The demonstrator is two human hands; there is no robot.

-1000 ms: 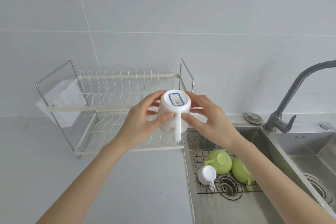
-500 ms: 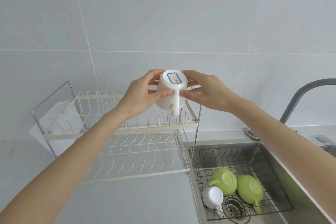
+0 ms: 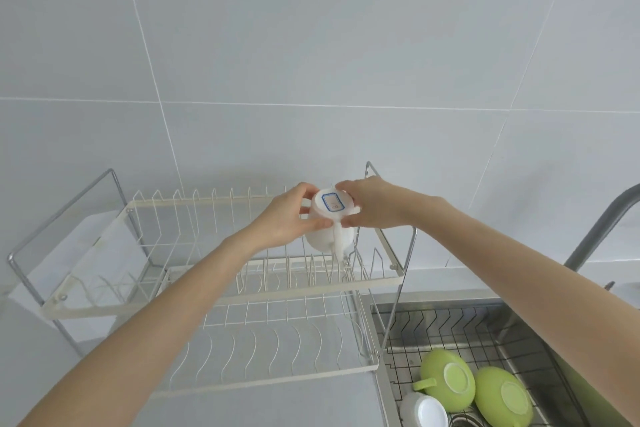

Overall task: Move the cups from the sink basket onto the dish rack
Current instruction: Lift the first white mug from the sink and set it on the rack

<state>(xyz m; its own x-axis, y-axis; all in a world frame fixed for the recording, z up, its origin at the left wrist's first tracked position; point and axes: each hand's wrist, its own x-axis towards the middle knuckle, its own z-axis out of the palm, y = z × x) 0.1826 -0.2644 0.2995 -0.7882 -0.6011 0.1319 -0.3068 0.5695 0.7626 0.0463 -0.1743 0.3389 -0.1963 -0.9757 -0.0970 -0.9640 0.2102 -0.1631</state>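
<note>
A white cup [image 3: 329, 230] is held upside down, its blue-framed label facing up and its handle toward me. My left hand [image 3: 289, 215] grips its left side and my right hand [image 3: 372, 203] its right side. The cup hangs just over the right end of the top tier of the white wire dish rack [image 3: 214, 291]. In the wire sink basket [image 3: 485, 333] at the lower right lie two green cups [image 3: 446, 380] [image 3: 502, 399] and a small white cup [image 3: 424, 411], all upside down.
The rack's lower tier [image 3: 277, 354] holds nothing. A white cloth or drip tray [image 3: 86, 253] sits at the rack's left end. A grey faucet [image 3: 602, 225] rises at the right edge. A tiled wall stands close behind the rack.
Both hands have carried the white cup away from me and down, from in front of the rack to just over the right end of its top tier. The camera has tilted.
</note>
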